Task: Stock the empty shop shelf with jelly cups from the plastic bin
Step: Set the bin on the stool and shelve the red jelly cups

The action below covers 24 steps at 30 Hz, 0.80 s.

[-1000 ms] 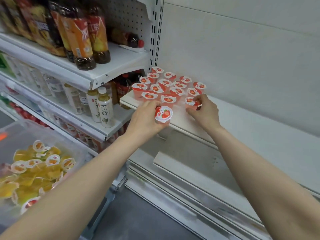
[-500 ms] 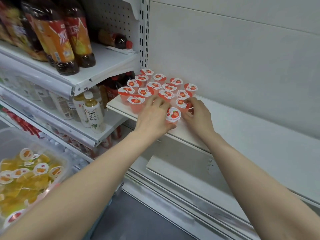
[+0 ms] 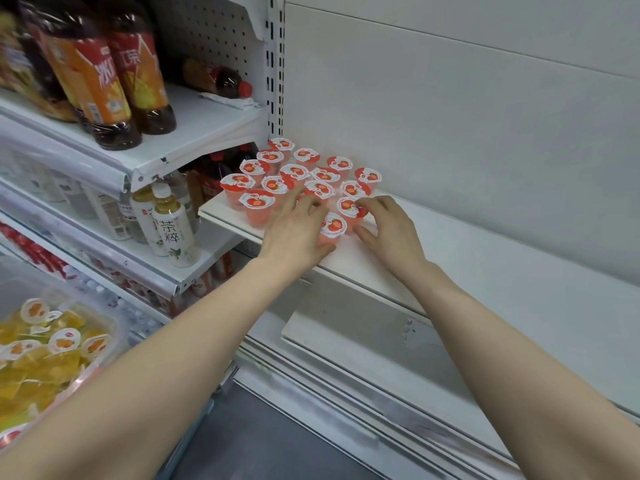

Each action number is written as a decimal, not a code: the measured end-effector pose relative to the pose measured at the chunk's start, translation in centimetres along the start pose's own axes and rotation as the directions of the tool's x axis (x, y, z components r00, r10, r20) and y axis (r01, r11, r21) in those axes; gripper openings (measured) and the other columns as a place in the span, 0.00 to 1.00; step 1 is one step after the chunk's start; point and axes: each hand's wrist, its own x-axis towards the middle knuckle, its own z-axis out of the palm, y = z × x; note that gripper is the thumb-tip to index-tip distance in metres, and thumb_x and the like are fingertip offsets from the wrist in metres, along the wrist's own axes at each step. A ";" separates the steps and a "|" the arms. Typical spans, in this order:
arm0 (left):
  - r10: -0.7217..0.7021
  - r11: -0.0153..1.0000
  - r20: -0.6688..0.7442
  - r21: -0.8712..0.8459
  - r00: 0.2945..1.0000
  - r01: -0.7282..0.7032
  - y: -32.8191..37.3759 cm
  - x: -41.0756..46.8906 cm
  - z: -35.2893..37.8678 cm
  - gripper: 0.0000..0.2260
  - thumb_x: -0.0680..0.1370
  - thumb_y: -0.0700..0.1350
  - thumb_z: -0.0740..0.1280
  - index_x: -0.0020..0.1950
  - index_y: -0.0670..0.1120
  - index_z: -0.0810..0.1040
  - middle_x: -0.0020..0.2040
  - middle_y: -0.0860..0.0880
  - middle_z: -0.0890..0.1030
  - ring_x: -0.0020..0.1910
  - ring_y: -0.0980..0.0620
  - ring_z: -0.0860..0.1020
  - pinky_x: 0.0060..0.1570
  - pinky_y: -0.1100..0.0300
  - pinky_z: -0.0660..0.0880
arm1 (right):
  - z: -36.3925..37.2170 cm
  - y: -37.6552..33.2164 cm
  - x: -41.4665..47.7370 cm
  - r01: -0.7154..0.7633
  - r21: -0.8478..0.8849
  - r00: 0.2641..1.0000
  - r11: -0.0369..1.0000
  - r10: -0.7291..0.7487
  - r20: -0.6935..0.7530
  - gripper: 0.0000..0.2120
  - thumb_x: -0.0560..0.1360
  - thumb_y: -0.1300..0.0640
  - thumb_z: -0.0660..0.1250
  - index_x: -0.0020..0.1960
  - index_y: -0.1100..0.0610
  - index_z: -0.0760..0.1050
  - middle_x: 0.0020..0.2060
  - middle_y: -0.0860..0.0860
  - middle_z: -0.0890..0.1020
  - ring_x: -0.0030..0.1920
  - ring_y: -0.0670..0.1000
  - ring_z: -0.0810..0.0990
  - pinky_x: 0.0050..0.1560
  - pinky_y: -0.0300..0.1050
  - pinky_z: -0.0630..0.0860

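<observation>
Stocked just a centre cluster of red-lidded jelly cups [image 3: 298, 171] on long white shelf [image 3: 485, 258]; gripped frontmost cup [image 3: 334, 225] with left hand [image 3: 294, 233], neighbouring cup [image 3: 349, 206] with right hand [image 3: 391, 226]; clear plastic bin [image 3: 119, 336], lower left, far from emptied.

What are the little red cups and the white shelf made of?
Cups: probably thin clear plastic, since pink jelly shows through the sides; glossy printed film lids. Shelf: looks like white painted metal, smooth, matte, with a folded front edge.
</observation>
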 end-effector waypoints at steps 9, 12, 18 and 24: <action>0.081 0.997 -0.063 0.001 0.995 -0.081 -1.4 -1.1 -2.9 0.24 0.74 0.56 0.69 0.67 0.45 0.76 0.66 0.46 0.74 0.72 0.44 0.64 0.69 0.51 0.63 | -2.4 -1.6 -1.0 0.087 -0.235 0.996 0.968 -0.091 -0.006 0.21 0.76 0.54 0.69 0.67 0.58 0.73 0.62 0.59 0.76 0.60 0.63 0.74 0.59 0.56 0.72; 0.108 0.994 -0.082 0.006 0.991 -0.108 -2.8 -2.3 -4.4 0.24 0.75 0.55 0.69 0.66 0.44 0.76 0.65 0.45 0.75 0.71 0.44 0.64 0.69 0.51 0.63 | -2.9 -3.2 -1.5 0.112 -0.276 0.993 0.954 -0.119 -0.007 0.22 0.75 0.54 0.69 0.67 0.59 0.73 0.62 0.59 0.76 0.60 0.64 0.74 0.59 0.58 0.72; 0.148 0.988 -0.123 0.049 0.981 -0.143 -7.8 -6.3 -8.2 0.24 0.75 0.54 0.69 0.67 0.43 0.75 0.65 0.44 0.75 0.71 0.43 0.65 0.72 0.50 0.61 | -2.4 -8.1 -2.9 0.186 -0.338 0.972 0.923 -0.222 -0.071 0.20 0.74 0.54 0.70 0.64 0.59 0.75 0.59 0.58 0.78 0.58 0.63 0.76 0.55 0.57 0.75; 0.116 0.989 -0.134 0.106 0.984 -0.102 -15.8 -12.3 -11.3 0.23 0.74 0.54 0.69 0.65 0.43 0.76 0.61 0.43 0.77 0.67 0.41 0.69 0.70 0.48 0.65 | 1.2 -16.1 -3.8 0.296 -0.309 0.945 0.904 -0.324 -0.042 0.21 0.75 0.54 0.69 0.66 0.61 0.73 0.60 0.59 0.77 0.59 0.63 0.75 0.58 0.58 0.73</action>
